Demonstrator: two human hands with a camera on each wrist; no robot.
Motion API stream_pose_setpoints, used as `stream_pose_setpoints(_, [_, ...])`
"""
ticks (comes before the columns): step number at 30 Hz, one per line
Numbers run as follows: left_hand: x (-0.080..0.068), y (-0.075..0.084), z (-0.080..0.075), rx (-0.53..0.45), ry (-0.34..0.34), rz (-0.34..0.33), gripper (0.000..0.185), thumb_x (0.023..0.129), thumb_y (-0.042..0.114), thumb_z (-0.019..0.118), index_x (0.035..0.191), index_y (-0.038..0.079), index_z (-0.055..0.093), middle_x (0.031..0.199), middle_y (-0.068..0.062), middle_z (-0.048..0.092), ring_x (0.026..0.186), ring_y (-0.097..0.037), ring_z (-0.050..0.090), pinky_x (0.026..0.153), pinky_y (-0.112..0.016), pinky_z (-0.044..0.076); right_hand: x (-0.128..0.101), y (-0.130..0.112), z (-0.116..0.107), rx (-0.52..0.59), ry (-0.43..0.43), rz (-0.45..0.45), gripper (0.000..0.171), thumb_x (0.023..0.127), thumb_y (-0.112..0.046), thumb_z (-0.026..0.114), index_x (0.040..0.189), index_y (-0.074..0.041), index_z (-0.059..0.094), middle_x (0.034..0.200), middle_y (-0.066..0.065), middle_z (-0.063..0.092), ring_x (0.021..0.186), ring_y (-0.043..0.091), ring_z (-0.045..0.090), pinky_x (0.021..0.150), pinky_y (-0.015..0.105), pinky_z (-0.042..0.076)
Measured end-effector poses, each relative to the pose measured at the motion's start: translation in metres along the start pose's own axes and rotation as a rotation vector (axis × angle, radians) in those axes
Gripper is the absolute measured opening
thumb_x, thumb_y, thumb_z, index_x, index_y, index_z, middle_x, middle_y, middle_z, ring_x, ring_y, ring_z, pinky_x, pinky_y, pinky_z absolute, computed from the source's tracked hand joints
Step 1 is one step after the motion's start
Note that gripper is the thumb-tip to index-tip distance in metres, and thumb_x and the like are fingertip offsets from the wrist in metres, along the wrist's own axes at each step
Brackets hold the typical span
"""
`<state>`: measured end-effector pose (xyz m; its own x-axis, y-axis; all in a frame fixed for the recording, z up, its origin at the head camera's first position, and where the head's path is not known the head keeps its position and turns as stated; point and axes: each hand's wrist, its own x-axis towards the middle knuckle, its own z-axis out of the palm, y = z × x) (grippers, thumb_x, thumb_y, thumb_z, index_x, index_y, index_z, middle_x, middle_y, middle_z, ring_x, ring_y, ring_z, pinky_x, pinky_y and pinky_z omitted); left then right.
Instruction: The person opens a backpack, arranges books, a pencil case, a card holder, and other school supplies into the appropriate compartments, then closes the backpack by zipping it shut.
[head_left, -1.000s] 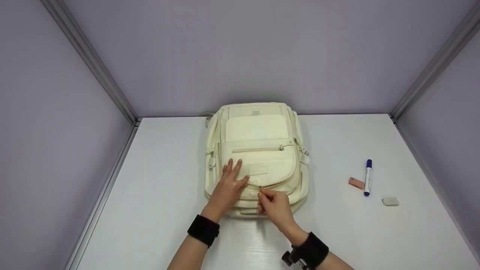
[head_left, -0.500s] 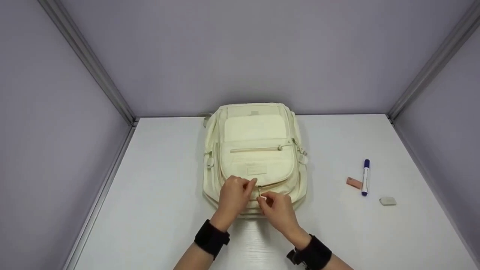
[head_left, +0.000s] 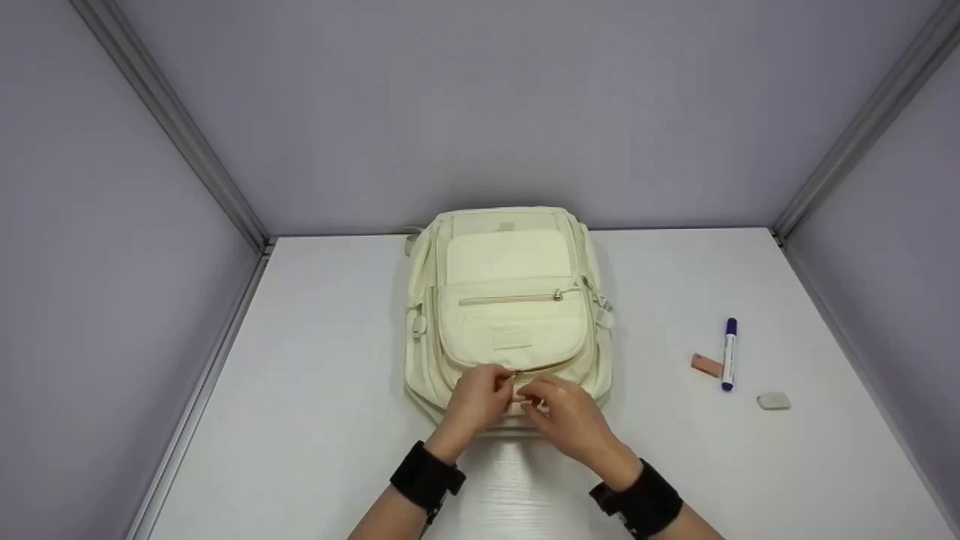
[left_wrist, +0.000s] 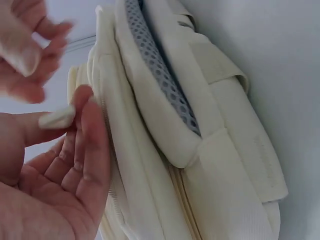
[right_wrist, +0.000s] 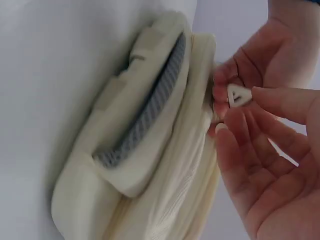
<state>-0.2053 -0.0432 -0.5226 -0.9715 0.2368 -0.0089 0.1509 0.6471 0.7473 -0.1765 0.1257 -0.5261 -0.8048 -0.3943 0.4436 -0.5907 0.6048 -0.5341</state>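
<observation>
Both forearms are bare, with no sleeves in view. Each wrist carries a wide black fabric band: the left wristband (head_left: 426, 477) and the right wristband (head_left: 644, 502). A small dark fitting projects from the near edge of each band. The left hand (head_left: 480, 396) and right hand (head_left: 571, 417) are ungloved and carry no rings. The fingers (left_wrist: 56, 118) have pale, longish nails.

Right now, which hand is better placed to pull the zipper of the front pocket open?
Probably the right hand: its fingers are at the white zipper pull. The left hand pinches the backpack fabric beside it and can steady it.
</observation>
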Motion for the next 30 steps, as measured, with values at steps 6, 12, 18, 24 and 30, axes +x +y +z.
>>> stream_pose_setpoints(6, [-0.004,0.000,0.005,0.188,0.101,0.060,0.013,0.095,0.016,0.065,0.094,0.007,0.074,0.084,-0.003,0.071,0.072,-0.016,0.067,0.062,-0.035,0.053,0.022,0.031,-0.011,-0.231,0.089,-0.155,0.056,0.072,-0.005,0.087,0.124,-0.009,0.067,0.126,0.012,0.060,0.117,0.032,0.056,0.094,0.045,0.047])
stream_pose_setpoints(12, [-0.006,-0.003,0.008,0.276,0.190,0.130,0.013,0.093,0.021,0.069,0.088,0.011,0.075,0.079,0.002,0.070,0.068,-0.012,0.065,0.057,-0.031,0.051,0.028,0.051,-0.006,-0.271,-0.069,-0.185,0.060,0.079,-0.019,0.083,0.135,-0.014,0.061,0.143,0.012,0.050,0.134,0.040,0.041,0.106,0.059,0.032])
stream_pose_setpoints(18, [-0.006,-0.007,0.010,0.341,0.292,0.200,0.011,0.090,0.023,0.073,0.087,0.013,0.077,0.076,0.003,0.070,0.067,-0.012,0.065,0.057,-0.029,0.051,0.030,0.058,-0.001,-0.214,-0.033,-0.190,0.031,0.081,-0.017,0.081,0.111,-0.011,0.075,0.136,0.014,0.057,0.130,0.041,0.045,0.106,0.058,0.031])
stream_pose_setpoints(24, [-0.009,-0.011,0.010,0.376,0.379,0.254,0.009,0.087,0.022,0.076,0.083,0.014,0.078,0.069,0.004,0.065,0.061,-0.012,0.062,0.054,-0.028,0.049,0.029,0.062,0.003,-0.170,0.017,-0.214,0.014,0.078,-0.012,0.082,0.090,-0.008,0.076,0.130,0.017,0.060,0.127,0.043,0.048,0.105,0.059,0.032])
stream_pose_setpoints(30, [-0.011,-0.016,0.008,0.385,0.397,0.296,0.009,0.087,0.024,0.076,0.085,0.016,0.079,0.073,0.002,0.071,0.063,-0.014,0.066,0.055,-0.031,0.051,0.029,0.064,0.003,-0.141,-0.009,-0.205,0.012,0.079,-0.011,0.081,0.085,-0.009,0.071,0.131,0.019,0.060,0.128,0.044,0.046,0.105,0.060,0.031])
